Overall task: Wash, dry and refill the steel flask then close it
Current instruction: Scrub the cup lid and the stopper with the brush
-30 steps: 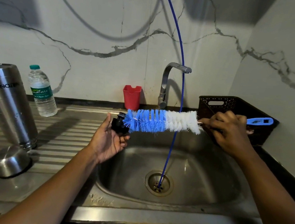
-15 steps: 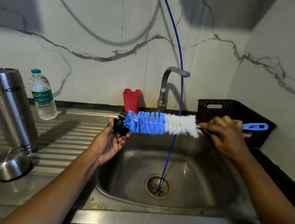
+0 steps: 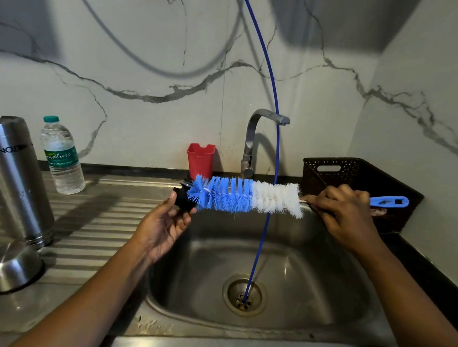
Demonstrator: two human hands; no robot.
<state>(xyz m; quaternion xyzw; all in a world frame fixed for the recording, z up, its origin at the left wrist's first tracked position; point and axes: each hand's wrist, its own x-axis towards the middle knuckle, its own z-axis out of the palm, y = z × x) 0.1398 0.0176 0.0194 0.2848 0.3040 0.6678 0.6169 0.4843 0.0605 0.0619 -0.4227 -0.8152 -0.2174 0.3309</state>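
Note:
The steel flask (image 3: pixel 11 179) stands upside down on the ribbed drainboard at the far left, its steel cap (image 3: pixel 12 268) lying mouth-down in front of it. Over the sink's left rim my left hand (image 3: pixel 162 225) holds a small black stopper (image 3: pixel 183 197) between thumb and fingertips. My right hand (image 3: pixel 343 213) grips the blue handle of a bottle brush (image 3: pixel 245 197) with blue and white bristles. The brush lies level, and its blue tip touches the stopper.
A steel sink (image 3: pixel 296 276) lies below, with a thin blue tube (image 3: pixel 273 177) hanging into its drain. The tap (image 3: pixel 253 139) rises behind. A red holder (image 3: pixel 200 159), a plastic water bottle (image 3: pixel 62 156) and a dark basket (image 3: pixel 359 184) stand along the back.
Both hands, the stopper and the brush have kept their places, the brush tip still against the stopper. The view has tilted slightly upward.

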